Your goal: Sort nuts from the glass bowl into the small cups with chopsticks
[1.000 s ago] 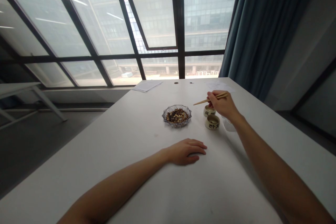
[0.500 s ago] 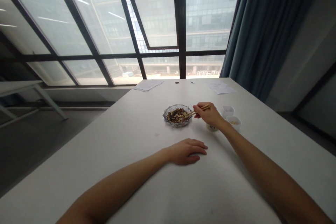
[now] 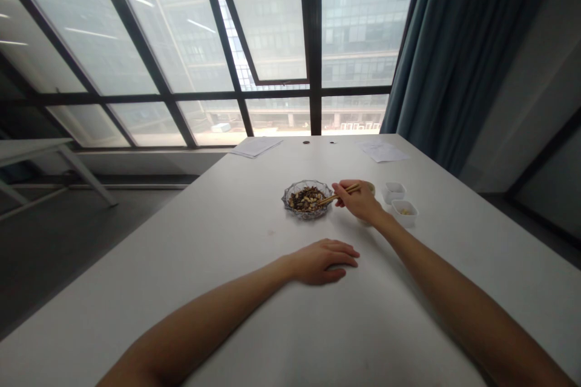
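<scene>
My right hand [image 3: 357,201] is shut on a pair of wooden chopsticks [image 3: 341,195], and their tips reach over a cut-glass dish [image 3: 285,201]. The dish holds a mix of pale nuts and dark pieces [image 3: 305,199]. Whether the tips have hold of a piece, I cannot tell. A ceramic cup [image 3: 371,187] is mostly hidden behind my right hand, and a second one [image 3: 364,224] shows only at its edge below the hand. My left hand [image 3: 320,261] lies flat and open on the white table [image 3: 218,224], nearest the dish and touching nothing else.
To the right stand two small white square dishes [image 3: 394,192] [image 3: 404,213], the nearer holding a few pale pieces. Sheets of paper [image 3: 256,147] [image 3: 382,151] lie at the table's far edge, before a tall window. A separate table [image 3: 31,151] stands at left.
Since the oldest frame, my right hand has moved left from above the cups to the glass dish, and the view has tilted. The white dishes have come into view. My left hand has stayed put.
</scene>
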The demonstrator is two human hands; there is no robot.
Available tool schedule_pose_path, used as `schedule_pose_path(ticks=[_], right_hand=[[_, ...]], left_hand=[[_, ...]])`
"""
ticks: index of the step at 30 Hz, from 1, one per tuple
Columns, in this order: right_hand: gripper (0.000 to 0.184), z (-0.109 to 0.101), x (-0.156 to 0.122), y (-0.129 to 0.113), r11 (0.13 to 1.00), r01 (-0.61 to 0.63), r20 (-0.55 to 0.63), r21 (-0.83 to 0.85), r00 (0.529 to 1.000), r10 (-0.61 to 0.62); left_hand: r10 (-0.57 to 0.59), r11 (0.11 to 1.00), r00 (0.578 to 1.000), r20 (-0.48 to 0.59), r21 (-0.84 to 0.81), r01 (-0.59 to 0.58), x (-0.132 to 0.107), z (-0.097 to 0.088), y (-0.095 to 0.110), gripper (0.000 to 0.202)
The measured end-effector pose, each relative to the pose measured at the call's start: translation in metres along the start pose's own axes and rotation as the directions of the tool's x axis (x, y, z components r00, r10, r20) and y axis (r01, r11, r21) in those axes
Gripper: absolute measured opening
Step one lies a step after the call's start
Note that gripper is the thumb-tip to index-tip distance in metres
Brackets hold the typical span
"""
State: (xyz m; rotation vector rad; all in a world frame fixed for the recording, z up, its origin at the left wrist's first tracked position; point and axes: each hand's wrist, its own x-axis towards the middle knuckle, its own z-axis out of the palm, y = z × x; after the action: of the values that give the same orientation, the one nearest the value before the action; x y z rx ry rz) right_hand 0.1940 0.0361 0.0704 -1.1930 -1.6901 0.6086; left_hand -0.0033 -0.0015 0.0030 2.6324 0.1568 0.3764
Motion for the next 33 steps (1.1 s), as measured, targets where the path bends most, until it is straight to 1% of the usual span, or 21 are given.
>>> schedule_pose_path(ticks=[6, 10, 19, 22, 29, 33], right_hand=[[0.047, -0.0003, -0.0006, -0.0040, 0.999, 0.026, -0.043, -0.038, 0.999, -0.028], [0.047, -0.0007, -0.0011, -0.0053, 0.998, 0.029, -0.054, -0.054, 0.998, -0.032], [0.049, -0.0054, 0.0039, -0.0003, 0.999, 0.054, -0.102, 0.010, 0.993, -0.052], [0.049, -0.0043, 0.0026, -0.0023, 0.999, 0.050, -0.095, 0.000, 0.994, -0.050], [0.047, 0.0015, -0.0018, -0.0057, 1.000, -0.001, -0.017, -0.022, 1.000, 0.001], [0.050, 0.0033, -0.0022, -0.0025, 0.999, 0.027, -0.028, -0.040, 0.999, -0.028]], left_hand=[[-0.005, 1.000, 1.000, 0.005, -0.004, 0.005, -0.0003, 0.0006, -0.0009, 0.037], [-0.004, 1.000, 1.000, 0.003, -0.007, 0.004, -0.0002, 0.0003, -0.0004, 0.037], [-0.006, 1.000, 1.000, 0.009, 0.000, 0.006, -0.0001, 0.0003, -0.0001, 0.037], [-0.005, 1.000, 1.000, 0.009, -0.005, 0.005, -0.0004, -0.0004, 0.0000, 0.037], [-0.004, 1.000, 1.000, 0.005, -0.003, 0.004, -0.0002, -0.0005, -0.0001, 0.037], [0.000, 1.000, 1.000, 0.000, -0.006, 0.000, 0.0000, 0.0002, -0.0006, 0.037]])
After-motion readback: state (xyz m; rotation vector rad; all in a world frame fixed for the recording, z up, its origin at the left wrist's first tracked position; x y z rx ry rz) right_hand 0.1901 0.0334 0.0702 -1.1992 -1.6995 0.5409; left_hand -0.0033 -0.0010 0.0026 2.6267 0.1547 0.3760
